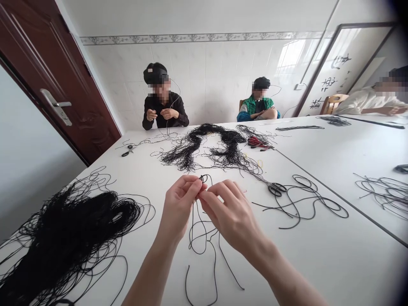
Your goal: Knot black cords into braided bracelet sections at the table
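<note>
Left hand point(180, 206), right hand point(229, 216) — both grips clamped on one looped black cord point(202, 179)

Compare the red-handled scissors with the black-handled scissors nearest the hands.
The red-handled scissors have red grips; the black-handled scissors have black ones. The black-handled pair lies nearer the person's right hand, the red-handled pair farther across the table. Both lie on the white table, among loose black cord.
</note>
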`<state>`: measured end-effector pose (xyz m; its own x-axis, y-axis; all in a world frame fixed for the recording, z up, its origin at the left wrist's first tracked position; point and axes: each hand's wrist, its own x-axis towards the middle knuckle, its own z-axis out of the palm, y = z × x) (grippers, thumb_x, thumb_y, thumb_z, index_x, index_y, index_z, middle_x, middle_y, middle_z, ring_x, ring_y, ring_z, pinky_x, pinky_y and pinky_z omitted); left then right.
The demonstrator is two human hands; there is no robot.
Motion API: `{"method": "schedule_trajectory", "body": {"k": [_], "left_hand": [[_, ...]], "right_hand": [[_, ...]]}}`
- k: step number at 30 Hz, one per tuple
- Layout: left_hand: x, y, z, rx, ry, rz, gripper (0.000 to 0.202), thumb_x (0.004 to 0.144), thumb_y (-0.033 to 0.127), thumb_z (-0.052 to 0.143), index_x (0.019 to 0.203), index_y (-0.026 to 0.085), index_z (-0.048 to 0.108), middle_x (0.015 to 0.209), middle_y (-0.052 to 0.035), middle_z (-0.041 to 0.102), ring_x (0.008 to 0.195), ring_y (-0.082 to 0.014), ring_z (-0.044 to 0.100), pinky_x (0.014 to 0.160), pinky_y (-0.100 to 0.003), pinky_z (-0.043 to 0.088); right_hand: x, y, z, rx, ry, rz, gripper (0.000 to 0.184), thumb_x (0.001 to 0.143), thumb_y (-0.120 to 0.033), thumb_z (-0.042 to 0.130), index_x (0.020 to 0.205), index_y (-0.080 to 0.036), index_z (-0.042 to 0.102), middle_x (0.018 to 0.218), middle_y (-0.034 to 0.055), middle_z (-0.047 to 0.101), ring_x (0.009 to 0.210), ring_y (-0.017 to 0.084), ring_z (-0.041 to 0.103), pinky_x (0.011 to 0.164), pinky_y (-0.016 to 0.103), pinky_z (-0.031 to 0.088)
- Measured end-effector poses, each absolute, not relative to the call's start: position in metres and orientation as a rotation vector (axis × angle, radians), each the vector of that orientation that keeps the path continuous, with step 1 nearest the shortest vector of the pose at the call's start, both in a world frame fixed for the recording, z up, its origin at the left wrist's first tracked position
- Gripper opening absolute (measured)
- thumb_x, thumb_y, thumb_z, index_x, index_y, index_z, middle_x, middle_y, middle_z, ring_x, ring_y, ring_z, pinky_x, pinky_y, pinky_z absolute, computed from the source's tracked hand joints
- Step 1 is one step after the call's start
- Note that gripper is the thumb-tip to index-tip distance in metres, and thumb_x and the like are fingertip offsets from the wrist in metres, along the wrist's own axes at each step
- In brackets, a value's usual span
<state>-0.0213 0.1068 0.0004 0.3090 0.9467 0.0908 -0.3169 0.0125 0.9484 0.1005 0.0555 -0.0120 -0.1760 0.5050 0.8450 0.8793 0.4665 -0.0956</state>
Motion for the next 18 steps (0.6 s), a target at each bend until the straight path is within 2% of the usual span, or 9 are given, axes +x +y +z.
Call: {"method": "schedule_trajectory", "body": {"k": [4,7,9,11,14,18], "left_hand": [[-0.022,0.108,0.0,1.127,0.726,1.119,0.025,0.077,0.039,0.078,0.084,0.018,0.065,0.073,0.0006,0.065,0.069,-0.0105,0.058,0.07,-0.023,0.049],[-0.024,0.108,0.0,1.151,0.726,1.08,0.023,0.078,0.037,0.077,0.082,0.019,0.064,0.071,0.001,0.063,0.063,-0.0091,0.052,0.061,-0.022,0.044],[-0.025,0.108,0.0,1.182,0.731,1.037,0.02,0.079,0.035,0.076,0.081,0.019,0.065,0.07,0.0004,0.062,0.061,-0.0093,0.048,0.056,-0.022,0.039],[-0.025,0.107,0.001,1.217,0.74,0.995,0.018,0.08,0.034,0.074,0.08,0.019,0.065,0.068,0.0,0.061,0.059,-0.0092,0.045,0.055,-0.023,0.036],[-0.025,0.107,0.001,1.267,0.758,0.954,0.017,0.082,0.034,0.071,0.079,0.019,0.065,0.068,0.0007,0.061,0.054,-0.0078,0.039,0.053,-0.024,0.031],[-0.024,0.106,0.003,1.337,0.78,0.907,0.017,0.081,0.035,0.071,0.077,0.019,0.065,0.069,0.0015,0.061,0.051,-0.0068,0.035,0.05,-0.025,0.027]], "right_hand": [[0.108,0.056,-0.009,-1.093,-1.86,-0.4,0.01,0.095,-0.016,0.054,0.091,-0.016,0.063,0.08,0.0056,0.066,0.074,0.015,0.053,0.067,0.031,0.049],[0.123,0.06,-0.005,-1.175,-1.651,0.04,0.016,0.097,-0.028,0.052,0.103,-0.017,0.062,0.097,0.0085,0.068,0.092,0.017,0.061,0.077,0.034,0.053],[0.133,0.064,-0.004,-1.248,-1.554,0.295,0.023,0.097,-0.035,0.051,0.109,-0.019,0.062,0.108,0.0091,0.069,0.1,0.019,0.064,0.077,0.033,0.055],[0.14,0.067,-0.004,-1.253,-1.577,0.439,0.025,0.097,-0.039,0.052,0.107,-0.021,0.064,0.103,0.007,0.072,0.094,0.017,0.068,0.073,0.031,0.056],[0.144,0.069,-0.003,-1.247,-1.616,0.49,0.019,0.095,-0.036,0.056,0.092,-0.021,0.067,0.082,0.0021,0.072,0.079,0.014,0.068,0.069,0.028,0.055],[0.143,0.066,-0.001,-1.306,-1.577,0.387,0.017,0.094,-0.03,0.055,0.084,-0.022,0.064,0.079,0.0002,0.067,0.077,0.013,0.061,0.07,0.029,0.05]]}}
